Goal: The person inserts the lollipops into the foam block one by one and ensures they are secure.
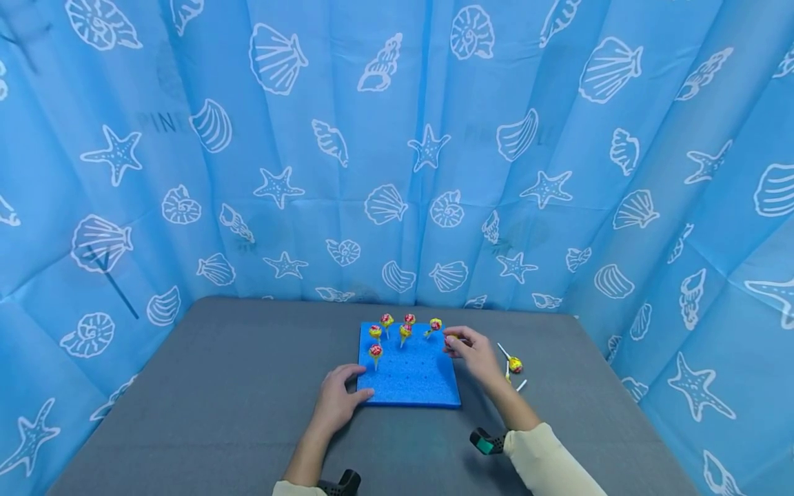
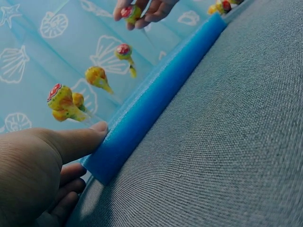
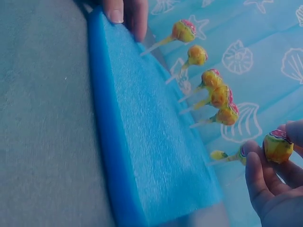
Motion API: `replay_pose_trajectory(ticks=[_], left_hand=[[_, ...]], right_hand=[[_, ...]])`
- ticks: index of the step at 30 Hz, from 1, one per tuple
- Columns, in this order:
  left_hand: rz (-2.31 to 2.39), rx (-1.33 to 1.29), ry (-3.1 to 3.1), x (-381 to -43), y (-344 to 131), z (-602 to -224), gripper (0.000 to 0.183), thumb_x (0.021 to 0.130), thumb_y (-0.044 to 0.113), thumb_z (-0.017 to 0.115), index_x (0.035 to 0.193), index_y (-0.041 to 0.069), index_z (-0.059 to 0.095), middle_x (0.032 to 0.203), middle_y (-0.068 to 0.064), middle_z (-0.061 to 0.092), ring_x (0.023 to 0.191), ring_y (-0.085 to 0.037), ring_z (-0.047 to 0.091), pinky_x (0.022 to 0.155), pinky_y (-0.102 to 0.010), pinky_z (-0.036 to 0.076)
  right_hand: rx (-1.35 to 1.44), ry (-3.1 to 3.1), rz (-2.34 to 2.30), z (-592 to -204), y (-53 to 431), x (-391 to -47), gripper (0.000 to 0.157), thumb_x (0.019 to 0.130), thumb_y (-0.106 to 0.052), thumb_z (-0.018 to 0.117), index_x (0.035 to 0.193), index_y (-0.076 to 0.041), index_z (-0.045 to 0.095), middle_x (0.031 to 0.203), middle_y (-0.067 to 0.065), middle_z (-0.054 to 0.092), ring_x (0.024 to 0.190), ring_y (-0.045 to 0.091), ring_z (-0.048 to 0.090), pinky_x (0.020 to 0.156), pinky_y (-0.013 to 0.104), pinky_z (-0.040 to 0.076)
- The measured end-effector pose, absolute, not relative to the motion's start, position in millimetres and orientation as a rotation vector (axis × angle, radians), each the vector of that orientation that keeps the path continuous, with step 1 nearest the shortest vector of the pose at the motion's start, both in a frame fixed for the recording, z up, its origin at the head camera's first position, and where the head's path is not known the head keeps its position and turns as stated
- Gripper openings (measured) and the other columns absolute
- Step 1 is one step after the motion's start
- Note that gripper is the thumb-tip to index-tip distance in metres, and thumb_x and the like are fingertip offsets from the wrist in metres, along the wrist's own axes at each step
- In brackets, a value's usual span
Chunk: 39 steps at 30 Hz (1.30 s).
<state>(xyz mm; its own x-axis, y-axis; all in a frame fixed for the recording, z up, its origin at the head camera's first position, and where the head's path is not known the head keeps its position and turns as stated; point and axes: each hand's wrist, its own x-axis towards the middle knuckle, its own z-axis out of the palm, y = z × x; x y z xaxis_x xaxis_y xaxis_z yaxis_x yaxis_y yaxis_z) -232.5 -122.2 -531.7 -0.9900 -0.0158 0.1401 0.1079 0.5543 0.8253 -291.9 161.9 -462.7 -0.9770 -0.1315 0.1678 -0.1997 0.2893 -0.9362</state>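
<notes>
Since the blue foam board [image 1: 409, 386] looks light enough to slide on the bench [image 1: 248, 379], we rest our left hand [image 1: 338, 399] at its left edge, grip wide and relaxed, thumb by the near corner, seemingly to brace it. Six lollipops [image 1: 375, 353] stand in the foam, which keeps their sticks up. Our right forearm angles inward so the right hand [image 1: 474, 351] pinches another lollipop [image 3: 278, 146] by its head near the board's right edge; its stick is too obscured for us to tell whether it touches. Loose lollipops [image 1: 515, 365] lie just beyond, on the right.
</notes>
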Motion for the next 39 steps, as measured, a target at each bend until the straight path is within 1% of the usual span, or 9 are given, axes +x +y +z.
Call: replay_pose_trajectory(ticks=[3, 11, 18, 20, 23, 26, 33, 39], left_hand=[[-1.423, -0.079, -2.647, -232, -122, -532, 0.041, 0.086, 0.027, 0.076, 0.124, 0.014, 0.065, 0.134, -0.013, 0.054, 0.126, -0.037, 0.046, 0.1, -0.058, 0.038], [-1.422, -0.076, -2.646, -233, -122, -532, 0.041, 0.086, 0.027, 0.076, 0.124, 0.014, 0.065, 0.134, -0.013, 0.055, 0.126, -0.036, 0.046, 0.101, -0.057, 0.038], [-1.425, -0.073, -2.64, -233, -121, -532, 0.041, 0.086, 0.027, 0.076, 0.124, 0.013, 0.065, 0.134, -0.014, 0.055, 0.126, -0.037, 0.046, 0.101, -0.058, 0.038], [-1.425, -0.075, -2.639, -233, -121, -532, 0.041, 0.086, 0.027, 0.076, 0.124, 0.013, 0.065, 0.134, -0.013, 0.055, 0.126, -0.037, 0.046, 0.1, -0.058, 0.039], [-1.426, -0.081, -2.639, -234, -122, -533, 0.042, 0.086, 0.027, 0.076, 0.124, 0.013, 0.065, 0.134, -0.013, 0.055, 0.126, -0.037, 0.046, 0.101, -0.058, 0.038], [-1.433, -0.08, -2.644, -235, -121, -534, 0.042, 0.086, 0.028, 0.076, 0.124, 0.013, 0.065, 0.134, -0.013, 0.055, 0.126, -0.036, 0.046, 0.101, -0.057, 0.038], [-1.433, -0.07, -2.653, -236, -121, -535, 0.043, 0.086, 0.029, 0.076, 0.124, 0.013, 0.065, 0.134, -0.013, 0.055, 0.126, -0.036, 0.046, 0.101, -0.057, 0.039], [-1.425, -0.073, -2.646, -236, -122, -534, 0.042, 0.086, 0.028, 0.076, 0.124, 0.013, 0.065, 0.134, -0.013, 0.055, 0.126, -0.037, 0.046, 0.101, -0.057, 0.038]], right_hand=[[0.285, -2.457, 1.86, -462, 157, -293, 0.023, 0.101, -0.012, 0.053, 0.116, 0.003, 0.062, 0.111, 0.026, 0.061, 0.092, 0.027, 0.067, 0.081, 0.033, 0.056], [0.297, -2.397, 1.973, -463, 146, -296, 0.026, 0.102, -0.008, 0.051, 0.12, 0.009, 0.059, 0.112, 0.027, 0.059, 0.095, 0.034, 0.067, 0.08, 0.035, 0.056], [0.212, -2.363, 2.088, -465, 139, -300, 0.028, 0.103, -0.01, 0.049, 0.124, 0.006, 0.057, 0.112, 0.016, 0.061, 0.095, 0.028, 0.068, 0.084, 0.037, 0.055], [0.199, -2.346, 2.119, -467, 138, -302, 0.028, 0.103, -0.01, 0.049, 0.124, 0.006, 0.057, 0.114, 0.019, 0.06, 0.095, 0.028, 0.067, 0.085, 0.038, 0.055], [0.2, -2.329, 2.151, -469, 137, -304, 0.029, 0.103, -0.011, 0.048, 0.125, 0.007, 0.055, 0.119, 0.026, 0.056, 0.096, 0.029, 0.067, 0.084, 0.035, 0.055], [0.197, -2.321, 2.174, -472, 137, -305, 0.031, 0.104, -0.011, 0.048, 0.126, 0.009, 0.053, 0.122, 0.029, 0.054, 0.095, 0.029, 0.067, 0.083, 0.032, 0.055], [0.166, -2.317, 2.157, -473, 137, -306, 0.03, 0.103, -0.012, 0.049, 0.125, 0.008, 0.055, 0.12, 0.026, 0.056, 0.093, 0.028, 0.067, 0.08, 0.028, 0.055], [0.133, -2.324, 2.132, -476, 134, -307, 0.031, 0.102, -0.012, 0.052, 0.124, 0.008, 0.056, 0.115, 0.023, 0.06, 0.092, 0.031, 0.068, 0.078, 0.029, 0.056]])
